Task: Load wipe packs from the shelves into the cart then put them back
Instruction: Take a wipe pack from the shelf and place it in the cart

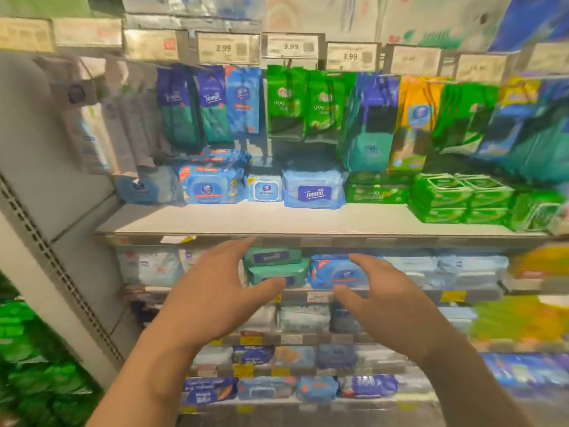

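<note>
At the wipes aisle, I bring my left hand (212,291) and right hand (385,300) in with each grip spread and holding nothing, near the two stacked green packs (277,269) and blue pack (338,272) on the second shelf (308,295). Best to clamp the stack from both sides.
</note>
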The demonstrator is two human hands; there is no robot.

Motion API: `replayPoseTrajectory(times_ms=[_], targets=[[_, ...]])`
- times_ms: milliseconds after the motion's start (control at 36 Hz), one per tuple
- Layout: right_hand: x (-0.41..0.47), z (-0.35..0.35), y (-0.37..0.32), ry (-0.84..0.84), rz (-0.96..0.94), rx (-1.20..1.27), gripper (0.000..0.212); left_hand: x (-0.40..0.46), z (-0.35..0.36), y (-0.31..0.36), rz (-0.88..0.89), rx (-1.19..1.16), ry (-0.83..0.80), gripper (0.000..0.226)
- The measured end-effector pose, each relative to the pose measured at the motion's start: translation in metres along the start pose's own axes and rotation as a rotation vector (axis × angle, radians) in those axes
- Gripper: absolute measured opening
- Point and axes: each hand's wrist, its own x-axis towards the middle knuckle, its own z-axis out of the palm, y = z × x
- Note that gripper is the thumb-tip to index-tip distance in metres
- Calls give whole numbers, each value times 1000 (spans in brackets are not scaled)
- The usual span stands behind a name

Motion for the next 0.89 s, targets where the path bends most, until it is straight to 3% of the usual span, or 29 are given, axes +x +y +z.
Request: replayPoseTrajectory(times_ms=[139,361,500,639,750,889], targets=[[23,-7,18,17,35,-5,65,36,16,11,-45,6,-45,81],[74,-22,30,59,110,-57,64,114,46,8,32,-141,-72,79],[115,-32,29,160,125,-88,63,170,59,1,103,-271,-96,86],[154,-40,29,282,140,-15,61,221,65,7,133,-252,-140,77],[178,-46,34,372,161,32,63,248,70,13,196,-229,-93,92],[208,-53,45,480,163,86,58,274,75,20,197,-300,-116,72]])
